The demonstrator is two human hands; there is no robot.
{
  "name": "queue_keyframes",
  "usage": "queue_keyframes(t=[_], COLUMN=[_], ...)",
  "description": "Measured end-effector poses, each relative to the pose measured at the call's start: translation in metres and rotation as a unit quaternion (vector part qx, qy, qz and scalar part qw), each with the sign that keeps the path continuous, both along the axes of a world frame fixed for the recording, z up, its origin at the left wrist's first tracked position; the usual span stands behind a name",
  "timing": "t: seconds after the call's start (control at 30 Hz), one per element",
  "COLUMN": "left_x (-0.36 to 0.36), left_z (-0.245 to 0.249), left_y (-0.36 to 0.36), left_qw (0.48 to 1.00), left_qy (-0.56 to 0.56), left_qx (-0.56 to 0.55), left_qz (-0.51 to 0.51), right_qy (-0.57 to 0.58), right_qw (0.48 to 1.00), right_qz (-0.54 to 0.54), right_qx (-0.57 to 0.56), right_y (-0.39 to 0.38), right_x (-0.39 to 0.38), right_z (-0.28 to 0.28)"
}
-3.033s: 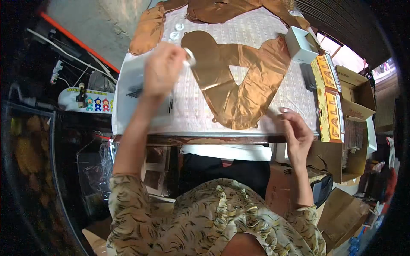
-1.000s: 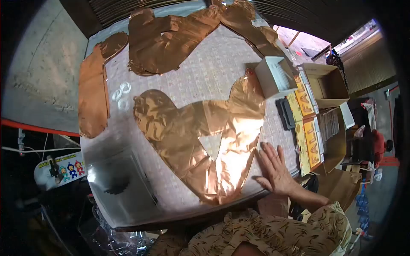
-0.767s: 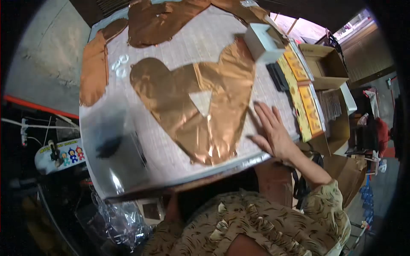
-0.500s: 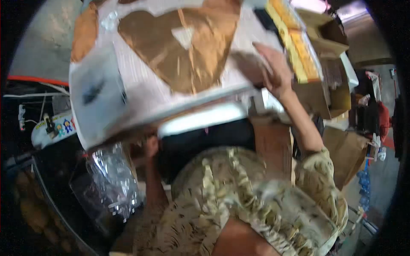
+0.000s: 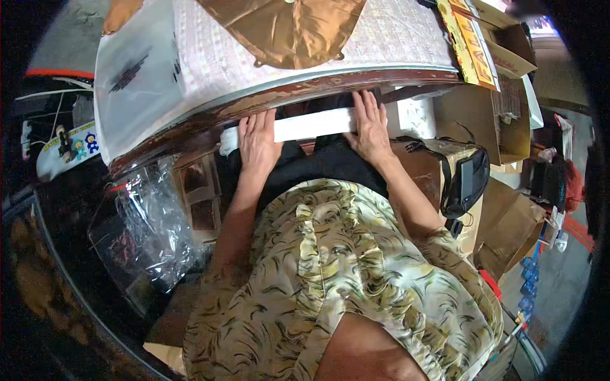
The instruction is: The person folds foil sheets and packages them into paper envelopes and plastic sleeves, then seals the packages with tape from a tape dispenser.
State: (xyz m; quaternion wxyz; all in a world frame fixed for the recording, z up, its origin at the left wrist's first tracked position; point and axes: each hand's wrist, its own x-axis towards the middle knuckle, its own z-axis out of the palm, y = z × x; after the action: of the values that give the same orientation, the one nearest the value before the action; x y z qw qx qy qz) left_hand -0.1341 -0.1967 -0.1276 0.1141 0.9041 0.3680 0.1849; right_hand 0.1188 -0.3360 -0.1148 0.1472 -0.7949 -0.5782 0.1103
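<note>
A long white strip [image 5: 314, 125] runs across just below the front edge of the table, above my lap. My left hand [image 5: 259, 141] lies over its left part, fingers stretched toward the table edge. Over the right end rests my right hand [image 5: 372, 132], its fingers also straight and reaching up to the edge. Neither hand is wrapped round the strip. On the table in front is a shiny copper-brown fabric piece [image 5: 295, 32] with small tabs at its lower corners, lying on a pale patterned cloth [image 5: 216, 54].
A translucent sheet [image 5: 136, 82] covers the table's left corner. At the right stand a yellow printed pack [image 5: 473, 47] and open cardboard boxes [image 5: 511, 120]. Clear plastic bags [image 5: 155, 228] lie at lower left. A black strapped pouch [image 5: 467, 181] sits on a carton beside my right arm.
My right hand has come down from the tabletop onto the white strip. My left hand has moved up onto it. The view has tilted downward, so the copper-brown fabric sits higher in it.
</note>
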Motion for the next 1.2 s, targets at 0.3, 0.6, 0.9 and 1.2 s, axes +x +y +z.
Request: queue_keyframes(t=[0.3,0.6,0.9,1.2], left_x=[-0.039,-0.041,-0.042,-0.031], left_z=[0.069,0.137,0.002,0.033], left_y=[-0.015,0.022,0.006,0.0], left_qw=[0.996,0.995,0.992,0.996], left_qy=[-0.015,-0.049,0.01,-0.016], left_qx=[-0.087,-0.017,-0.125,-0.079], left_qz=[-0.02,-0.081,-0.002,-0.027], right_qy=[0.042,-0.054,0.007,0.152], right_qw=[0.988,0.963,0.997,0.987], right_qz=[0.094,0.121,0.036,-0.04], right_qx=[0.115,0.234,0.07,-0.018], right_y=[-0.003,0.022,-0.039,-0.051], right_x=[0.041,0.054,0.065,0.037], right_z=[-0.014,0.098,-0.013,0.021])
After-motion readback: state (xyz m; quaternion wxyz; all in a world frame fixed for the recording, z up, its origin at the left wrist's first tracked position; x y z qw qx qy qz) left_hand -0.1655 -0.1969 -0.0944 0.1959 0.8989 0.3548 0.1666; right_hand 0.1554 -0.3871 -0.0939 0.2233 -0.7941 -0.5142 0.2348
